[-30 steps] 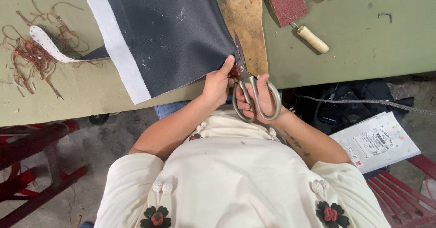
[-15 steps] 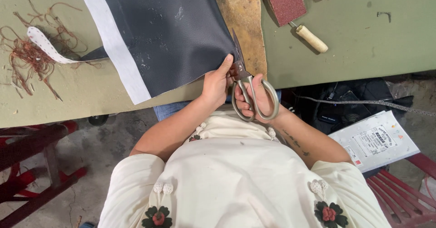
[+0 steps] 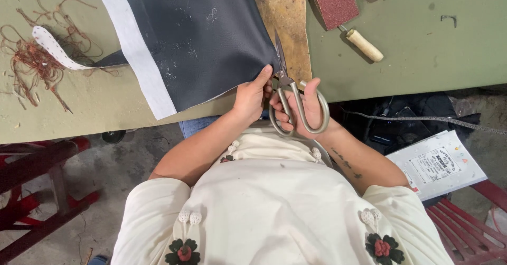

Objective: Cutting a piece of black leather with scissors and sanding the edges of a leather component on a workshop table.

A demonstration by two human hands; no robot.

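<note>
- Scissors point(image 3: 296, 98), large and of pale metal, sit in our right hand point(image 3: 303, 109): the fingers are clenched through the looped handles, the thumb over the upper loop.
- Their blades point away from our fingertips, up along the right edge of the dark sheet point(image 3: 203, 38), and stand nearly shut.
- Our left hand point(image 3: 252, 96) pinches that sheet's near corner, just beside the blades' pivot, thumb and fingers closed on the material.
- Dark sheet, with a white band point(image 3: 134, 53) along its far-left side, lies on the green table point(image 3: 422, 48) beyond both hands.
- Just past the blade tips lies a brown leather piece point(image 3: 288, 16).
- Farther right of our right fingers we see a red sanding block point(image 3: 334, 1) and a wooden handle point(image 3: 364, 44).
- Well left of our left fingers, a tangle of brown threads point(image 3: 31, 64).
</note>
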